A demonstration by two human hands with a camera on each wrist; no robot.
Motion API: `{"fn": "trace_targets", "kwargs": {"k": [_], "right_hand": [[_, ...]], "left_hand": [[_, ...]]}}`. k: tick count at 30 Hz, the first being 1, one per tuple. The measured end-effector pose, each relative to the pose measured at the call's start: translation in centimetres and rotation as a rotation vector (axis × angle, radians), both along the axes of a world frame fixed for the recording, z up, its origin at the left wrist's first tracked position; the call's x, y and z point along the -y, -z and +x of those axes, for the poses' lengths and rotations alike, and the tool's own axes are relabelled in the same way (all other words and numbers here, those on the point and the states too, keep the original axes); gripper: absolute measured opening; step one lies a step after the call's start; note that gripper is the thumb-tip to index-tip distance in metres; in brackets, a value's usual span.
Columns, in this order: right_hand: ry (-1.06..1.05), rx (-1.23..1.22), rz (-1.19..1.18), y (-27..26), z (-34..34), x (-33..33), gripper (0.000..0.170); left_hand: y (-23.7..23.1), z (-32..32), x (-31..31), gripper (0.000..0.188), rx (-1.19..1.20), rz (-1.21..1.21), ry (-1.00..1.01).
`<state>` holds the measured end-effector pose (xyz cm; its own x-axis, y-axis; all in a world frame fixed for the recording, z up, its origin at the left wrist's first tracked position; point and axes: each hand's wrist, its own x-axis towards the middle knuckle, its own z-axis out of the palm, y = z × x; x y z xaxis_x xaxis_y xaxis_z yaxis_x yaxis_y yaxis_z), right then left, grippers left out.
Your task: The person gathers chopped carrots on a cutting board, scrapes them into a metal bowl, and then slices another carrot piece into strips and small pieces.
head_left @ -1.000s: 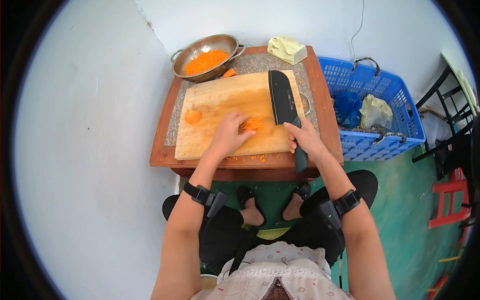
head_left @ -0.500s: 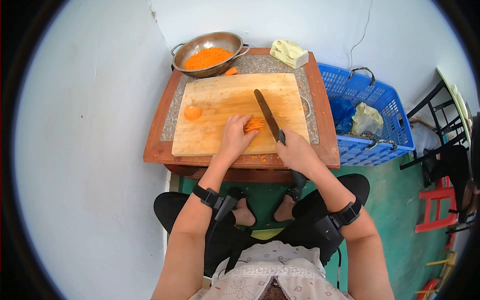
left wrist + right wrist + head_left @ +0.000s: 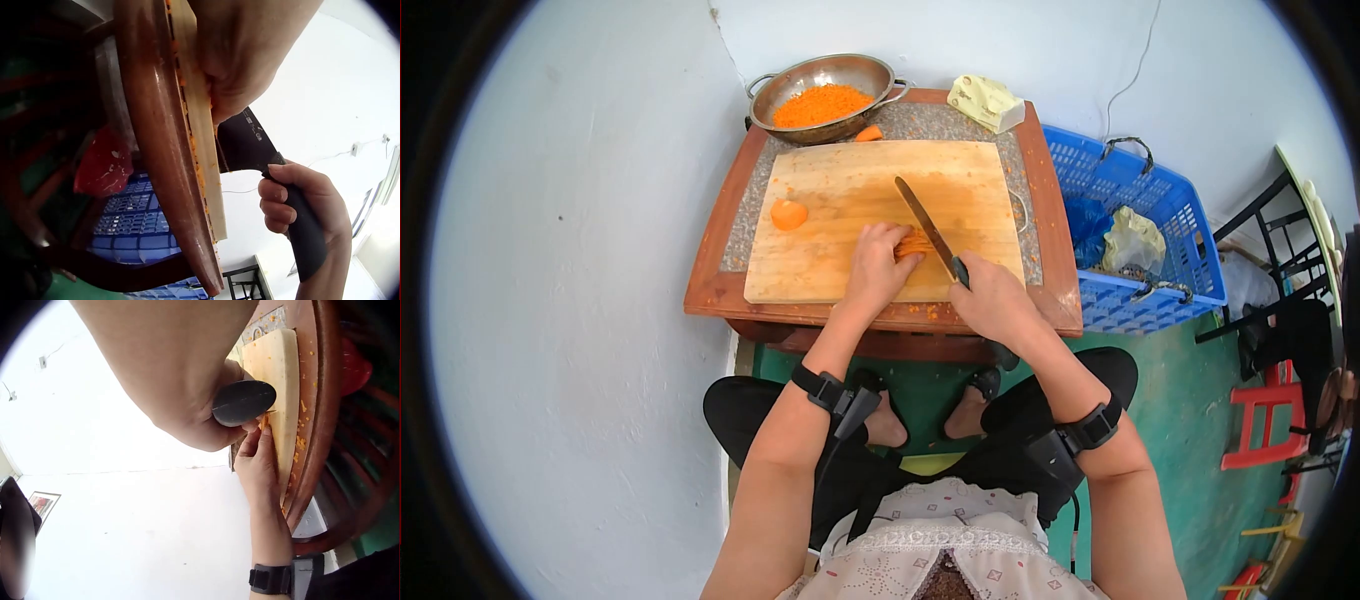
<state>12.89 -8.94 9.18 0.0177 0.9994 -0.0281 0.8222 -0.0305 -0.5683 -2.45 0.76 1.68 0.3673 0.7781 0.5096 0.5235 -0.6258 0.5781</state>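
Thin orange strips [image 3: 915, 243] lie bunched on the wooden cutting board [image 3: 830, 180]. My left hand [image 3: 877, 267] holds the bunch from the left, fingers bent against it; the right wrist view shows its fingertips and thumb at the strips. My right hand [image 3: 992, 300] grips the dark handle [image 3: 301, 234] of a broad cleaver [image 3: 925, 218], whose blade stands on edge just right of the left fingers, across the strips. An orange chunk [image 3: 789, 214] lies at the board's left side.
A metal pan [image 3: 880, 76] holding orange shreds stands behind the board, with a small orange piece [image 3: 869, 133] beside it. A yellowish packet [image 3: 986, 103] is at the table's back right. A blue basket [image 3: 1135, 308] stands right of the table.
The cleaver has turned from lying broad side up, over the board's right side, to standing on edge, and has moved left to the strips. The left hand stays at the bunch.
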Motion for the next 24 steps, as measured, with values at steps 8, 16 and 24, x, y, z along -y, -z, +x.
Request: {"fn": "trace_targets", "kwargs": {"k": [8,16,24], "right_hand": [[0.010,-0.017,0.054,0.4,0.2,0.0,0.023],[0.076,-0.194,-0.013,0.0,1.3,-0.1,0.024],[0.062,-0.241,0.004,0.8,1.9,0.0,0.021]], "left_hand": [[-0.8,0.5,0.2,0.030,-0.103,0.015,0.009],[-0.6,0.4,0.2,0.027,-0.087,0.003,0.005],[-0.7,0.4,0.1,0.030,-0.115,0.012,0.015]]}}
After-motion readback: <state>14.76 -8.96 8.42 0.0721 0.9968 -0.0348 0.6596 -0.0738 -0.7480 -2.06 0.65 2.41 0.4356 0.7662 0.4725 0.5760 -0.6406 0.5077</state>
